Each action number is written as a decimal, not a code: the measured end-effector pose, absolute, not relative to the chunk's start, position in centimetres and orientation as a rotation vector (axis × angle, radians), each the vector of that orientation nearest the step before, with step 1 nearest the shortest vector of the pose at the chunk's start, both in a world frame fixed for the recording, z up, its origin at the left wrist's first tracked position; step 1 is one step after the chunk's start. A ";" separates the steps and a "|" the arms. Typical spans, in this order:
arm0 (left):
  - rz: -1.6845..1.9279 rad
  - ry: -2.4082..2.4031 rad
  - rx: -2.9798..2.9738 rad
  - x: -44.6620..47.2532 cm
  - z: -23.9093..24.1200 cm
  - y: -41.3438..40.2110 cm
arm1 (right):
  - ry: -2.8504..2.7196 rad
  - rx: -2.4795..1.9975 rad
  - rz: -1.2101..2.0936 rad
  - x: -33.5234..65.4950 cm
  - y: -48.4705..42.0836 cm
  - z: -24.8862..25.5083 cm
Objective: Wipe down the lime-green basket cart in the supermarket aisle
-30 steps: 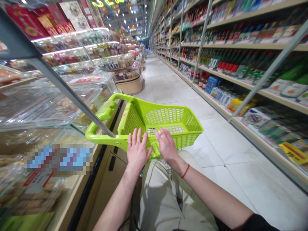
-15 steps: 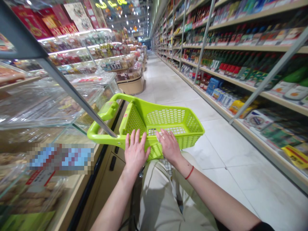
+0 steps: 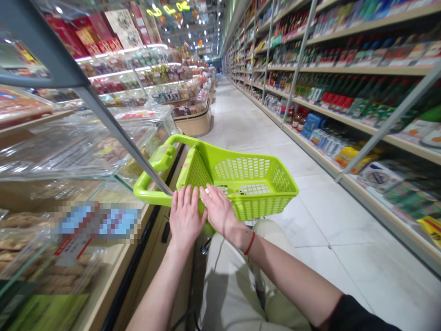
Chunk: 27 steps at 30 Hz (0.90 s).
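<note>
A bright green plastic shopping cart (image 3: 255, 197) with pierced walls stands in front of my knees; the part of its basket in view holds nothing I can see. My left hand (image 3: 186, 216) lies palm down on the near side rim, fingers stretched out and thumb apart. Right beside it, my right hand (image 3: 220, 214) rests over the same rim, wearing a red string (image 3: 249, 242) at the wrist. A small white thing (image 3: 206, 193) shows by its index finger, too little visible to name; the thumb is hidden.
Glass-sided bins (image 3: 113, 184) of packaged food with a blurred price sign border the left. A grey bar (image 3: 120, 142) slants across them. Tall shelves (image 3: 344, 115) of bottles and boxes line the right. Between runs a white tiled aisle (image 3: 237, 115).
My right hand has slid left along the cart rim, close against my left hand, and the white thing went with it. The view has shifted slightly left.
</note>
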<state>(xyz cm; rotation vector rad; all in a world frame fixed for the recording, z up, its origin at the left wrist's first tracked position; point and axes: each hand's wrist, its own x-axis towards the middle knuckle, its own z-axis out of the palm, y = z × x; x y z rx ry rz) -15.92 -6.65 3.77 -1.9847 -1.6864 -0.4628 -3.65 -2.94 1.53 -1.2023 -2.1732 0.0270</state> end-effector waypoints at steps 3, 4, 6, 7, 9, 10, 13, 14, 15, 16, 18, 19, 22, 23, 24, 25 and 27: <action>-0.417 -1.681 -1.984 -16.1 3.9 -6.8 | -2.185 -1.178 -0.032 -4.1 -3.0 1.8; -0.408 -1.680 -1.979 -16.1 3.9 -6.8 | -2.190 -1.168 -0.053 -3.8 -3.0 1.6; -0.403 -1.675 -1.968 -16.0 3.9 -6.8 | -2.203 -1.156 -0.081 -2.7 -3.0 1.1; -0.406 -1.672 -1.966 -16.0 3.8 -6.7 | -2.209 -1.161 -0.088 -2.0 -3.0 0.7; -0.423 -1.668 -1.970 -16.1 3.7 -6.7 | -2.211 -1.199 -0.095 -0.5 -2.9 -0.1; -0.433 -1.668 -1.976 -16.1 3.7 -6.7 | -2.205 -1.223 -0.099 0.2 -2.8 -0.5; -0.464 -1.680 -1.990 -16.2 3.7 -6.6 | -2.165 -1.287 -0.117 1.3 -2.7 -1.3; -0.468 -1.683 -1.988 -16.3 3.7 -6.7 | -2.148 -1.307 -0.118 1.3 -2.6 -1.4; -0.469 -1.685 -1.984 -16.3 3.7 -6.7 | -2.132 -1.326 -0.112 1.1 -2.7 -1.4; -0.468 -1.686 -1.979 -16.4 3.8 -6.8 | -2.122 -1.338 -0.100 0.7 -2.7 -1.2; -0.463 -1.694 -1.966 -16.5 3.9 -6.9 | -2.127 -1.330 -0.065 -0.5 -2.8 -0.6; -0.464 -1.700 -1.960 -16.6 3.9 -7.0 | -2.139 -1.308 -0.044 -1.2 -2.9 -0.2; -0.484 -1.714 -1.949 -16.9 4.1 -7.2 | -2.159 -1.234 0.009 -3.5 -3.1 1.3; -0.490 -1.712 -1.952 -17.0 4.1 -7.3 | -2.164 -1.216 0.016 -4.1 -3.2 1.8; -0.495 -1.707 -1.956 -17.1 4.1 -7.3 | -2.172 -1.199 0.014 -4.7 -3.2 2.2; -0.495 -1.704 -1.960 -17.2 4.2 -7.3 | -2.185 -1.183 0.003 -5.1 -3.2 2.5; -0.491 -1.702 -1.961 -17.2 4.2 -7.2 | -2.209 -1.155 -0.035 -5.4 -3.2 2.7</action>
